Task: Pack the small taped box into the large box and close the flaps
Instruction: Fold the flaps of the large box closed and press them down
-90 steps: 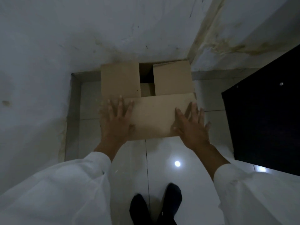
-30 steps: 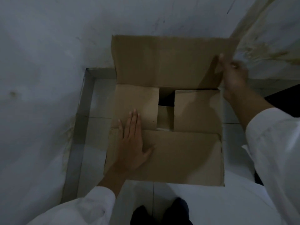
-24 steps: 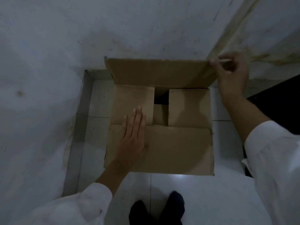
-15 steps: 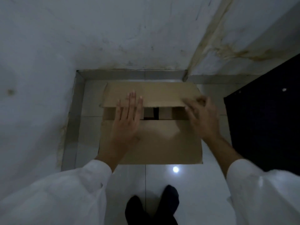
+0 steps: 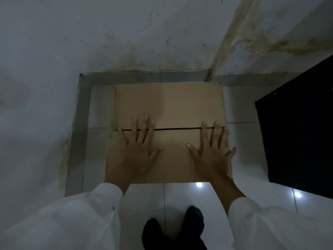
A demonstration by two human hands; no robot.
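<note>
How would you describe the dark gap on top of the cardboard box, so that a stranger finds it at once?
Start at the corner where the stained walls meet the tiled floor; the large box sits there. Across its closed top, between the left hand and the right hand, runs a thin seam. It is the only black line on the plain brown cardboard.

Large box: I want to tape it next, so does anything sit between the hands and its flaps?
Nothing visible. Both the left hand and right hand lie flat on the closed flaps of the large box.
</note>
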